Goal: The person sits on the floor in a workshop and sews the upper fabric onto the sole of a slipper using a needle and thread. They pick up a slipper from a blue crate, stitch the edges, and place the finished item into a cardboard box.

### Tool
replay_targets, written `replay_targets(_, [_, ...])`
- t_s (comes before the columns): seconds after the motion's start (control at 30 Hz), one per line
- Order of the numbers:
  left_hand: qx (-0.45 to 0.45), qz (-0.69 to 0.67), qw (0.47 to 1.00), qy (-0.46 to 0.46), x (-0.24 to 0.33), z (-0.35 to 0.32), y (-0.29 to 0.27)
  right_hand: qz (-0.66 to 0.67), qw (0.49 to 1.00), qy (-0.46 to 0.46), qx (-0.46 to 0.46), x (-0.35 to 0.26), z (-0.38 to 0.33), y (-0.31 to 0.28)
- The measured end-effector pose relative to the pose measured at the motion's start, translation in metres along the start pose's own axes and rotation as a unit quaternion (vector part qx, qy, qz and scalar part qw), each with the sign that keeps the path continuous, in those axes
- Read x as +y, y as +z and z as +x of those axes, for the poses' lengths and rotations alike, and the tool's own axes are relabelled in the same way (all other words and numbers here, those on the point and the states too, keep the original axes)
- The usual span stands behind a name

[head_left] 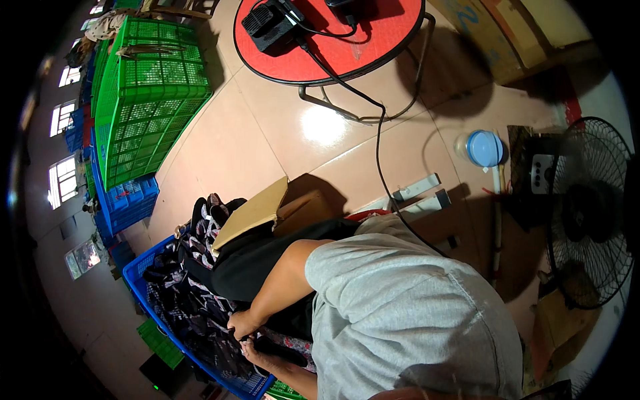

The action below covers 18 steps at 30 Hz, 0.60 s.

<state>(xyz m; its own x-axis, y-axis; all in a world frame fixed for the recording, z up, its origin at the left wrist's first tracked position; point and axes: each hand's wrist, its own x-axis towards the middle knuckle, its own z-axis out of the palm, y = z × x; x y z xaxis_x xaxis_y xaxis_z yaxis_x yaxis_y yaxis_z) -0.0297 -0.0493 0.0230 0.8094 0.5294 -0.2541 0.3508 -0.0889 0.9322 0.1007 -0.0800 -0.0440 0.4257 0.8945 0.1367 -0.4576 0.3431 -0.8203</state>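
My right hand (pixel 243 324), on the upper arm in the picture, is closed with its fingers pinched together. Just below it my left hand (pixel 251 349) is closed too, nearly touching the right. Both are at the edge of a blue plastic crate (pixel 138 267), over a heap of dark pieces with pink and white patterning (pixel 190 303), which look like slippers or straps. Whatever is between my fingers is too small to make out. A floral-patterned piece with black (pixel 290 348) lies by my left forearm. My black-trousered leg (pixel 243 273) is beside the crate.
A brown cardboard box (pixel 253 213) stands by my leg. Green mesh crates (pixel 153 93) are stacked on blue ones (pixel 130 200). A red round table (pixel 347 50) carries black devices, and their cable (pixel 378 153) trails toward me. A fan (pixel 590 213) and a blue-lidded tub (pixel 485 148) are right.
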Motion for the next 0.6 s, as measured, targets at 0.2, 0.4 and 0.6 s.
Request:
replay_targets(0.2, [-0.003, 0.001, 1.0, 0.002, 0.004, 0.002, 0.003, -0.024, 1.0, -0.007, 0.014, -0.003, 0.002, -0.004])
replay_targets(0.4, [0.007, -0.003, 1.0, -0.002, 0.0, -0.002, -0.001, -0.02, 1.0, -0.011, 0.01, -0.002, -0.003, -0.001])
replay_targets(0.6, [0.011, -0.005, 1.0, -0.003, -0.002, 0.001, -0.002, -0.03, 0.999, -0.026, 0.007, -0.003, -0.001, -0.002])
